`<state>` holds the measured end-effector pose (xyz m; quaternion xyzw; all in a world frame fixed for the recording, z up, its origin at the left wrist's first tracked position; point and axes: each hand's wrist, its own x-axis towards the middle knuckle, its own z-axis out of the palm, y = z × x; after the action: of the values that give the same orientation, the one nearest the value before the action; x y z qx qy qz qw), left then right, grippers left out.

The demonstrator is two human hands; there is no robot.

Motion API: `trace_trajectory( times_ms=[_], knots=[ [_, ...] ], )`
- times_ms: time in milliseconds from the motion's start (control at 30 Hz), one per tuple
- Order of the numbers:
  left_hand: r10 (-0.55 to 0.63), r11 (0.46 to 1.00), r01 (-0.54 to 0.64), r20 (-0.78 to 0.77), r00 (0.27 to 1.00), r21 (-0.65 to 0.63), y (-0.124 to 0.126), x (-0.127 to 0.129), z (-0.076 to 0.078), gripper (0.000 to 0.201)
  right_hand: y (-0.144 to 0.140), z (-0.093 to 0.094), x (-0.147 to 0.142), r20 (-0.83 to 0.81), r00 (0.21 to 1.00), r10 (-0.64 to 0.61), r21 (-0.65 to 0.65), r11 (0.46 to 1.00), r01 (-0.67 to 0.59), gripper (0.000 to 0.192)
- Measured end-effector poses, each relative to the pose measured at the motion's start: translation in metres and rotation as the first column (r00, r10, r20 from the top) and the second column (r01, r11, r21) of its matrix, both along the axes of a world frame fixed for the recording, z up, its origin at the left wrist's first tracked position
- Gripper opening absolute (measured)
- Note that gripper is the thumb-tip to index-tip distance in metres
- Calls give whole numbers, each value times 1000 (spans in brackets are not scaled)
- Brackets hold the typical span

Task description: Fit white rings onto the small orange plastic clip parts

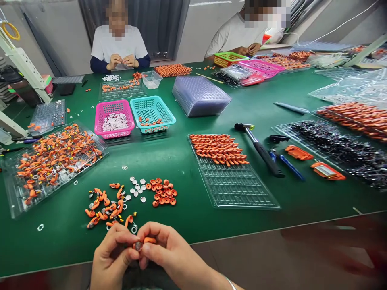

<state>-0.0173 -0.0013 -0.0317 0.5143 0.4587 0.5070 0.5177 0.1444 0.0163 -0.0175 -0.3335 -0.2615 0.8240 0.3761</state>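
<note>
At the table's front edge my left hand pinches a small round greyish piece between thumb and fingertips. My right hand, closed too, grips an orange earphone housing right against that piece. Whether the two are joined I cannot tell; the fingers cover much of both. Just beyond my hands lies a loose pile of orange hooked housings, some with gold-coloured tips. Beside it are white round discs and a cluster of orange round caps. A white ring lies close to my fingers.
A tray heaped with orange parts lies left. Behind stand a pink basket of white discs, a turquoise basket and stacked clear trays. Rightward are a part-filled tray, a hammer and pliers. Two people sit opposite.
</note>
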Motion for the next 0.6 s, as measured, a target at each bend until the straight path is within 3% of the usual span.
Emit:
trace_trajectory(
  times_ms=[133, 267, 600],
  knots=[
    [26, 996, -16, 109, 994, -92, 2, 3, -2, 16, 2, -4, 1, -25, 1000, -7, -26, 1000, 7, 43],
    [1, 995, 14, 149, 989, -99, 2, 4, -4, 14, 1, -10, -4, -53, 998, -15, -55, 998, 12, 42],
    [12, 982, 13, -133, 991, 189, 4, 5, 8, 12, -5, -13, -12, -133, 987, -89, -109, 991, 75, 50]
  ],
)
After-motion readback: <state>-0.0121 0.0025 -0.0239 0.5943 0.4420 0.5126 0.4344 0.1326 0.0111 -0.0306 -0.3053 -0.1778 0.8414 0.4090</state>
